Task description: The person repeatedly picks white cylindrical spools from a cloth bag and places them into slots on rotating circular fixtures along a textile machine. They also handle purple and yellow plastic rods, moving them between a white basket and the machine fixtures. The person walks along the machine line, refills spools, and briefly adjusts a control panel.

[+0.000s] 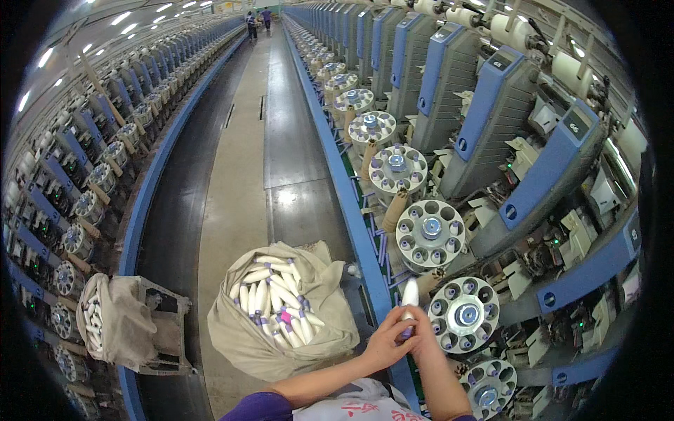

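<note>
My two hands meet over the blue rail at the lower right. Between them a white yarn bobbin [411, 292] stands nearly upright, with purple showing at its lower end. My left hand [385, 342] closes round the bobbin's lower part from the left. My right hand [422, 332] grips the same end from the right, its fingers partly covering the purple tube. Just right of my hands is a round metal magazine [464, 315] with purple-tipped bobbins in its holes. To the left, a beige cloth sack [235, 344] holds many similar white bobbins [279, 298].
A row of winding machines with blue-fronted housings [537, 165] and more magazines [430, 234] runs along the right. Another machine row [70, 168] lines the left. A second sack [130, 316] sits on a metal cart. Two people [251, 25] are far down the aisle [242, 175].
</note>
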{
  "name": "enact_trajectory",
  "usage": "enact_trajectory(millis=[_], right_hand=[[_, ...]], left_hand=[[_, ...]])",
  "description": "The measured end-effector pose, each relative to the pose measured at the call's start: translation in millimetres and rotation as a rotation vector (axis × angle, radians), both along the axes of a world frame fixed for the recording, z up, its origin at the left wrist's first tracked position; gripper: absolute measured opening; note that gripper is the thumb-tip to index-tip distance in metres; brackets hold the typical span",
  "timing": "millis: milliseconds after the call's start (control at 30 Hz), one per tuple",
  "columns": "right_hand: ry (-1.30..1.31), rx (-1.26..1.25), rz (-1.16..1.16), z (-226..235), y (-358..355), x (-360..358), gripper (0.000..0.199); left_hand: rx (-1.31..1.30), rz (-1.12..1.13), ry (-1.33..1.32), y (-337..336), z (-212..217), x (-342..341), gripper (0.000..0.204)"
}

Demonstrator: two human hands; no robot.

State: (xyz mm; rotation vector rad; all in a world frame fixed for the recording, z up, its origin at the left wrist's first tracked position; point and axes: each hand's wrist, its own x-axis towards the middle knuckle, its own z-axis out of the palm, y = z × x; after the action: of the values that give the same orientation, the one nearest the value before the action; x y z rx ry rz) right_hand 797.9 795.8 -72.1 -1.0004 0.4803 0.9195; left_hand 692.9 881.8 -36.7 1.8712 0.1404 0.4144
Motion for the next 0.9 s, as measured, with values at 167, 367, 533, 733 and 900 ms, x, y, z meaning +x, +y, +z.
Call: enact_trajectory(millis=[167,367,533,733,900], right_hand=[[0.111,0.35,0.045,25.0,4.8,152.8,0.033],[0.16,0.457,0.103,-33.5,24.8,314.7,0.044],[0.327,0.318,-0.147,-78.5,75.6,383.7,0.049],[-0.582,-0.651,-0.101,-85.7,83.9,353.3,0.031],[-1.496,-1.728,0.438,-114.5,82.1,303.9,0.036]], left_hand=[[0.209,0.195,-0.005,62.5,-8.3,5.2,0.035],[-0.169,0.718,0.305,146.6,-45.6,-53.8,0.018],[-0.204,1.015,0.501,188.2,-77.4,-107.7,0.018],[0.381,0.501,0.855,318.0,-125.4,-119.5,0.048],[0.708,-0.209,0.997,430.5,-157.8,-130.8,0.064]])
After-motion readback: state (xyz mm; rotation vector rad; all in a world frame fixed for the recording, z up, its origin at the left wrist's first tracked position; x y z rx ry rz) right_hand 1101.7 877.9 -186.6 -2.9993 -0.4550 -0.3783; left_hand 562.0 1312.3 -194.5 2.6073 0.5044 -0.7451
